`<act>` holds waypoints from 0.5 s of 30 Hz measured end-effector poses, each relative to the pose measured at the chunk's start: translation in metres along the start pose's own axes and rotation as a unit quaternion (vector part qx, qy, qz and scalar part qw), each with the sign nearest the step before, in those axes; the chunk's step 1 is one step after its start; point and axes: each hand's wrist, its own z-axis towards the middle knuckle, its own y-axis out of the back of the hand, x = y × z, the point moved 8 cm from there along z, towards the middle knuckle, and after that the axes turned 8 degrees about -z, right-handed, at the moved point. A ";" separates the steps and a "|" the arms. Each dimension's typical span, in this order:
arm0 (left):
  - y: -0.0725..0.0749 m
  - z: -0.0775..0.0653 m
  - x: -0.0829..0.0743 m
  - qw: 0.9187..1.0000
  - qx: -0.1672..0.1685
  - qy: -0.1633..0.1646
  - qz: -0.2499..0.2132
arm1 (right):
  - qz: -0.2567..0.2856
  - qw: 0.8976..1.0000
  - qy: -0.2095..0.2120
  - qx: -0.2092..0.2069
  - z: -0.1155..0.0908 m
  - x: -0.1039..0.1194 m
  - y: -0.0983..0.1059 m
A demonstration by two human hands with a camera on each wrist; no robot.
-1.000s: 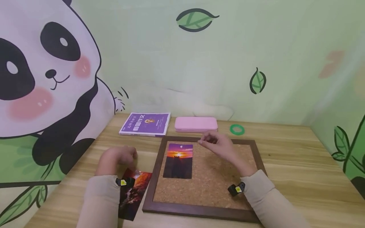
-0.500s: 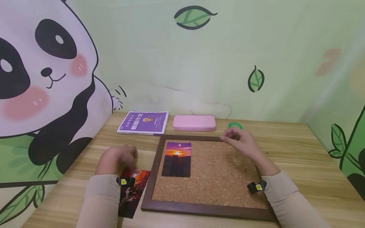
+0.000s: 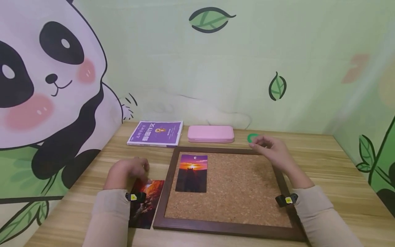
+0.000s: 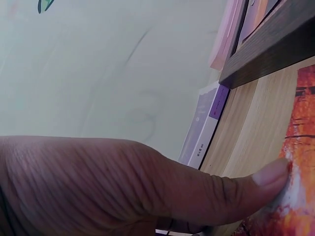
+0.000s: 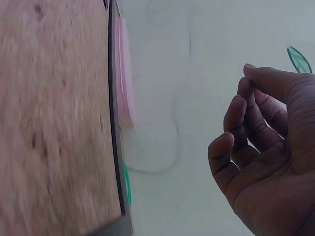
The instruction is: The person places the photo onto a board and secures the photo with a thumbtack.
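Observation:
My left hand (image 3: 126,171) pinches the upper edge of a red and orange landscape photo (image 3: 151,202), which lies just left of the framed cork board (image 3: 240,192). In the left wrist view the thumb presses on this photo (image 4: 302,118), and the other fingers are mostly hidden. Over the board's far right corner is my right hand (image 3: 274,152), overlapping a green ring (image 3: 251,138) in the head view. Its thumb and index fingertip meet with nothing visible between them, and the other fingers are curled. A sunset photo (image 3: 191,175) sits at the board's upper left, a small white pin (image 3: 195,157) at its top.
Behind the board lie a purple book (image 3: 157,133) and a pink pencil case (image 3: 211,133). The wooden table (image 3: 333,178) extends to the right of the board. A wall (image 3: 172,61) painted with a panda and leaves stands behind it.
My right hand has moved right across the board's far edge to the green ring. The red and orange photo has turned slightly, its near edge shifting right, while my left hand stays beside it.

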 end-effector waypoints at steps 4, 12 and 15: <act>-0.001 0.001 0.000 1.000 0.000 -0.009 -0.003 | -0.013 1.000 -0.011 -0.007 -0.005 -0.013 0.013; 0.001 0.002 0.000 1.000 0.000 -0.010 -0.029 | -0.023 0.999 -0.036 -0.025 -0.016 -0.044 0.043; 0.001 0.002 0.000 0.999 0.001 -0.007 -0.037 | -0.026 0.998 -0.048 -0.029 -0.020 -0.054 0.052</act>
